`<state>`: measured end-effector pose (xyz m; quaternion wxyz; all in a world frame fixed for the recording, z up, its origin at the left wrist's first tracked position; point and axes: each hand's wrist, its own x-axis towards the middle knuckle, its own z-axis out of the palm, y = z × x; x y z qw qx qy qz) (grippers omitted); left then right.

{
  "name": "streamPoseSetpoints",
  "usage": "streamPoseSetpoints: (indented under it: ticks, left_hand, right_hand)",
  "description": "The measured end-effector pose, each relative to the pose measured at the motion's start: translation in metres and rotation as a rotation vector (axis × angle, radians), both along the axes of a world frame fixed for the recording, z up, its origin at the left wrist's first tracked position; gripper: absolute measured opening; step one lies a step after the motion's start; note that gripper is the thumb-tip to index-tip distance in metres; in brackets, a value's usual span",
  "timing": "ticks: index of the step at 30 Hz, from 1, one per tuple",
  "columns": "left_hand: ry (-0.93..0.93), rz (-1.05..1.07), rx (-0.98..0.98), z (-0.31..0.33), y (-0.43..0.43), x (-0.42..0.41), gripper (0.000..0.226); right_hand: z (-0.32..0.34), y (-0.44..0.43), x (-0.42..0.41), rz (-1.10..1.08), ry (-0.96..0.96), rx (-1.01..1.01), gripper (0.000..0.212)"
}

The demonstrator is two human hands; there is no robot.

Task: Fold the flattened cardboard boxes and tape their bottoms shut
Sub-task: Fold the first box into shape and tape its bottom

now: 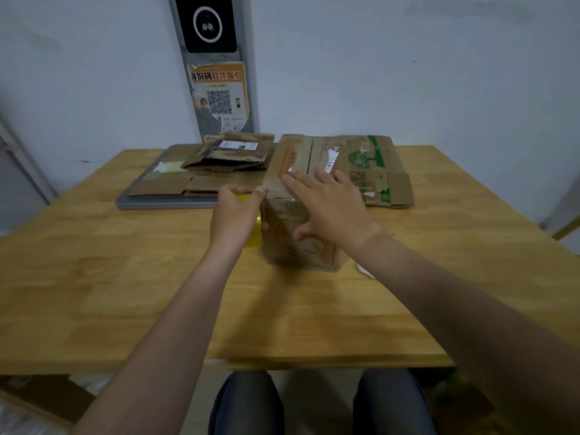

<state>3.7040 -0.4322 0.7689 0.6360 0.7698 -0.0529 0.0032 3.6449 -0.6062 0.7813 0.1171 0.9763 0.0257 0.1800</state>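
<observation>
A folded-up brown cardboard box (292,243) stands on the wooden table (125,277) in the middle of the view. My right hand (329,205) lies flat on its top face, fingers straight, thumb against the near side. My left hand (235,215) grips a yellow roll of tape (252,238) right beside the box's left edge, with the fingertips at the top corner. The image is blurred, so the tape strip itself cannot be made out.
A grey tray (150,202) at the back left carries several flattened cardboard pieces (229,155). Another flattened box with green print (370,164) lies behind the standing box. A small white object (365,271) peeks out right of the box. A poster panel (219,92) leans on the wall.
</observation>
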Motion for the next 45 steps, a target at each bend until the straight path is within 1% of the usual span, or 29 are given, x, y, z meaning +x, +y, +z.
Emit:
streamPoseSetpoints:
  ticks: [4,6,8,10,11,12,13,15,17,18,20,22,24,25,26,28,30,32,34,36,37,39,41,43,45]
  left_hand:
    - [0.014,-0.011,0.025,0.005,0.005,-0.007,0.025]
    - [-0.005,-0.003,0.065,0.010,0.010,-0.015,0.015]
    - [-0.080,0.021,0.115,0.015,0.015,-0.025,0.003]
    - [-0.163,0.027,0.106,0.021,0.022,-0.036,0.007]
    - [-0.188,0.016,0.069,0.024,0.025,-0.043,0.009]
    - [-0.206,0.001,0.022,0.029,0.028,-0.050,0.012]
    - [-0.229,-0.019,-0.013,0.034,0.029,-0.056,0.014]
    - [-0.264,-0.068,-0.060,0.043,0.027,-0.068,0.018]
    - [-0.215,-0.135,-0.156,0.051,0.020,-0.078,0.022]
    - [-0.172,-0.173,-0.204,0.055,0.016,-0.083,0.022]
    - [-0.119,-0.232,-0.255,0.060,0.010,-0.092,0.022]
    - [-0.124,-0.243,-0.272,0.063,0.004,-0.099,0.018]
    - [-0.215,-0.199,-0.221,0.063,-0.004,-0.103,0.015]
    - [-0.301,-0.160,-0.148,0.063,-0.008,-0.103,0.015]
    - [-0.369,-0.130,-0.081,0.062,-0.012,-0.104,0.015]
    - [-0.427,-0.123,-0.076,0.061,-0.020,-0.110,0.022]
    - [-0.479,-0.184,-0.094,0.058,-0.024,-0.114,0.031]
    - [-0.506,-0.256,-0.090,0.054,-0.028,-0.116,0.033]
    - [-0.457,-0.267,-0.132,0.051,-0.029,-0.109,0.031]
    - [-0.365,-0.261,-0.185,0.049,-0.028,-0.097,0.026]
    - [-0.324,-0.278,-0.206,0.048,-0.027,-0.092,0.023]
    - [-0.272,-0.313,-0.230,0.044,-0.028,-0.086,0.026]
    - [-0.242,-0.325,-0.225,0.039,-0.029,-0.082,0.033]
    - [-0.211,-0.331,-0.228,0.035,-0.029,-0.081,0.043]
    - [-0.159,-0.325,-0.284,0.033,-0.025,-0.077,0.064]
  right_hand:
    - [0.002,-0.003,-0.001,0.043,-0.004,0.037,0.116]
    - [0.007,-0.006,-0.005,0.070,0.005,0.164,0.108]
    - [0.014,-0.005,-0.013,0.144,-0.075,0.359,0.086]
    - [0.014,0.001,-0.027,0.268,-0.288,0.441,0.054]
    - [0.012,0.005,-0.035,0.334,-0.387,0.482,0.042]
    - [0.012,0.012,-0.043,0.395,-0.431,0.545,0.037]
    - [0.012,0.019,-0.050,0.437,-0.411,0.620,0.036]
    - [0.012,0.035,-0.060,0.462,-0.256,0.787,0.034]
    - [0.011,0.047,-0.066,0.477,-0.153,0.986,0.020]
    - [0.010,0.051,-0.069,0.485,-0.144,1.111,0.015]
    - [0.005,0.054,-0.074,0.481,-0.203,1.332,0.006]
    - [0.000,0.053,-0.081,0.484,-0.260,1.452,0.014]
    - [-0.006,0.050,-0.089,0.553,-0.250,1.414,0.012]
    - [-0.007,0.049,-0.092,0.540,-0.241,1.359,0.008]
    - [-0.008,0.047,-0.094,0.481,-0.239,1.324,0.005]
    - [-0.004,0.041,-0.094,0.305,-0.219,1.296,0.013]
    - [0.000,0.033,-0.094,0.150,-0.112,1.299,0.025]
    - [0.001,0.025,-0.100,0.116,-0.032,1.339,0.032]
    - [0.001,0.020,-0.108,0.144,-0.036,1.305,0.029]
    - [-0.001,0.017,-0.115,0.188,-0.043,1.246,0.016]
    - [-0.002,0.016,-0.118,0.230,-0.029,1.226,0.014]
    - [-0.004,0.015,-0.123,0.331,0.010,1.230,0.016]
    - [-0.002,0.015,-0.126,0.362,0.008,1.210,0.016]
    - [0.001,0.012,-0.125,0.347,-0.002,1.164,0.014]
    - [0.002,0.009,-0.124,0.339,0.016,1.101,0.015]
